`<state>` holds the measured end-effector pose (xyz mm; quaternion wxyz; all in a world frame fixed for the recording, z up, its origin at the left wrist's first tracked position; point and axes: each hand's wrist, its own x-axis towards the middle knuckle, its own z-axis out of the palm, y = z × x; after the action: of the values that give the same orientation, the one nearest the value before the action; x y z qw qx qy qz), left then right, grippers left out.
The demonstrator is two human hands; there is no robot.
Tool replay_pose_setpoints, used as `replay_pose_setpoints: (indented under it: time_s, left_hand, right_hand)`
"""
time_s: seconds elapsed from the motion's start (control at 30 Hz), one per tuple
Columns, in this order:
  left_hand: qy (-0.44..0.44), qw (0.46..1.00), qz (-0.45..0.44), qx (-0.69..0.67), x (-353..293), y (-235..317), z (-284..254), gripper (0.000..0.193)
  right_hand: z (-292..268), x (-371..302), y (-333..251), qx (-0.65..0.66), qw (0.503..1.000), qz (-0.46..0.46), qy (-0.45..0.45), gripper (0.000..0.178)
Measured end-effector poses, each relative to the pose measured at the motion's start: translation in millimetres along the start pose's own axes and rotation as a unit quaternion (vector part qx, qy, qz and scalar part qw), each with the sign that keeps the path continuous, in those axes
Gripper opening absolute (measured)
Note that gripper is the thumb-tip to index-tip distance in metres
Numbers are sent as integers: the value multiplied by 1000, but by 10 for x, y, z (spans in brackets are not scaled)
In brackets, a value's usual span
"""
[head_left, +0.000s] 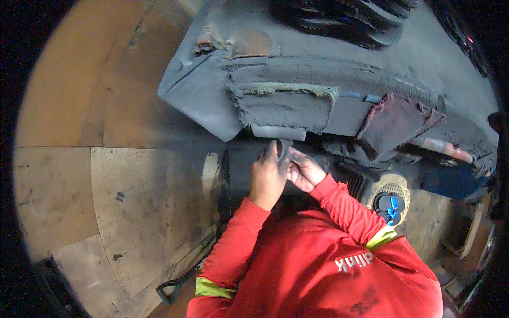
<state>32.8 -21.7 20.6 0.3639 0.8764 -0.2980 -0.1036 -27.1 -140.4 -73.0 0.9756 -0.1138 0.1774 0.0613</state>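
Observation:
Both of my hands meet at the middle, just below the front edge of a large grey, dust-covered work surface (339,58). My left hand (268,175) is closed around a small dark grey curved piece (285,149), which stands up between the thumb and fingers. Its exact kind does not show. Close against it on the right is my right hand (306,170), fingers bent and pressed together at the piece's lower edge. Whatever those fingertips pinch is hidden. Dark smudges mark the left fingers. Above the hands hangs a frayed grey cloth patch (286,110) over a pale roll (278,132).
A reddish frayed cloth (395,124) droops from the edge to the right. Black bundled material (344,21) lies on top at the back. Wooden boards (143,212) cover the left side. At lower right, a dark pad with blue strips (389,208) rests on a pale perforated plate (391,183).

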Motion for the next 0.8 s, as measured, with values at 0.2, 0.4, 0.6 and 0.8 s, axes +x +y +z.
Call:
replay_pose_setpoints:
  time_s: [0.2,0.4,0.6,0.8]
  left_hand:
    - [155,985,69,-33,-104,33,-46,34]
    - [19,1000,5,3,-57,-42,-5,47]
    - [27,998,-8,-61,75,89,169,28]
    - [105,994,-7,-40,-119,170,-122,23]
  right_hand:
    - [112,-33,-99,-54,997,20,-43,13]
    - [20,-66,-37,-35,999,6,18,13]
    - [4,-352,-223,-19,991,25,130,18]
    - [311,-252,-265,-79,996,38,7,19]
